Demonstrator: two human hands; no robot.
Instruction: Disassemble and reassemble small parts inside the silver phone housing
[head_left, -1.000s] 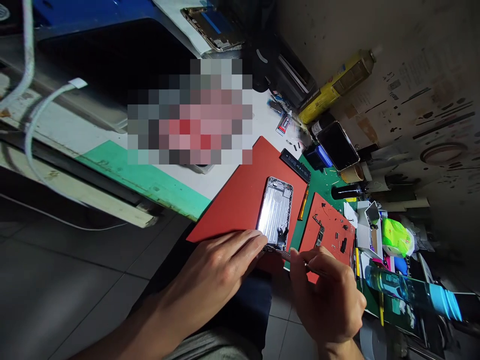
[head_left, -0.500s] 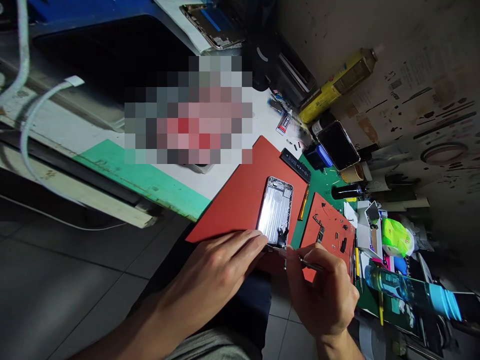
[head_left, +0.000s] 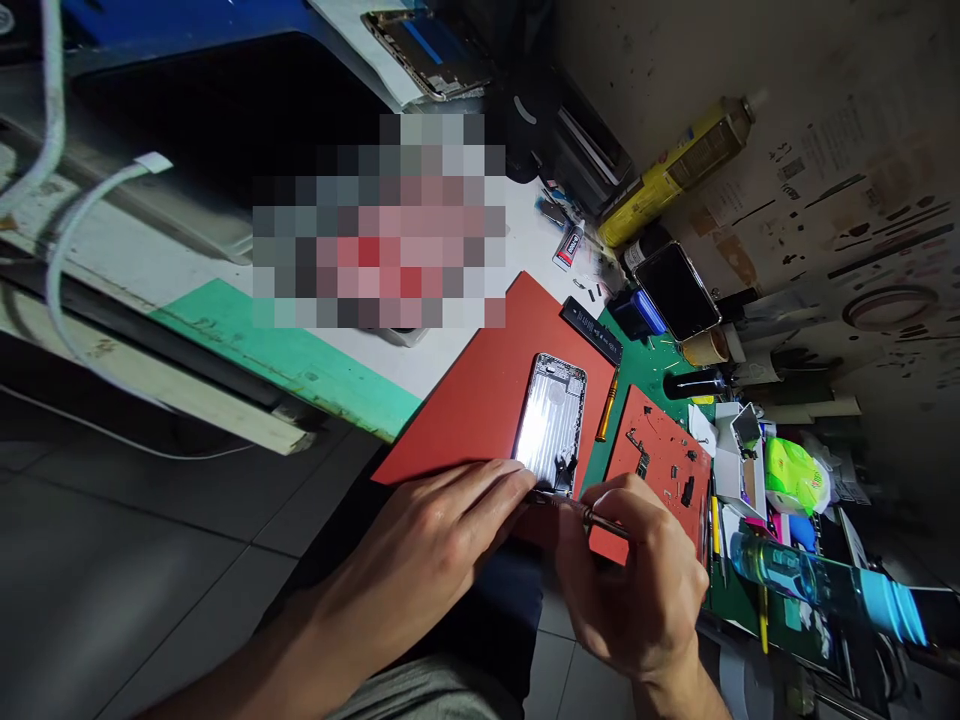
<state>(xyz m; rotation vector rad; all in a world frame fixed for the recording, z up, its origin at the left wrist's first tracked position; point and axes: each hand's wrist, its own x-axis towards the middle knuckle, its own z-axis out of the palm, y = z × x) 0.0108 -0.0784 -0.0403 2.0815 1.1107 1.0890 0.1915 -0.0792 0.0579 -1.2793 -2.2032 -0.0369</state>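
Observation:
An opened phone housing [head_left: 553, 420], its silvery inside facing up, lies on a red mat [head_left: 480, 385]. My left hand [head_left: 457, 525] presses closed fingers against the housing's lower left corner. Pinched in my right hand [head_left: 637, 570] is a thin, dark screwdriver-like tool [head_left: 600, 521], its front end at the bottom edge of the housing. The tip is too small to make out. A black battery [head_left: 591, 330] and an orange-handled screwdriver [head_left: 608, 405] rest beyond and right of the housing. Small parts and a dark flex piece [head_left: 641, 458] lie on a second red mat [head_left: 622, 462].
A blue water bottle [head_left: 817, 580] lies at the right, near a white box [head_left: 731, 440] and a bright yellow-green packet [head_left: 795, 475]. Behind stand a dark phone [head_left: 679, 290] and a yellow can [head_left: 675, 170]. A white cable [head_left: 56, 240] hangs at the left.
My right hand has shifted slightly left, and the tool in it now lies flatter along the housing's bottom edge. My left hand and the housing stay in place.

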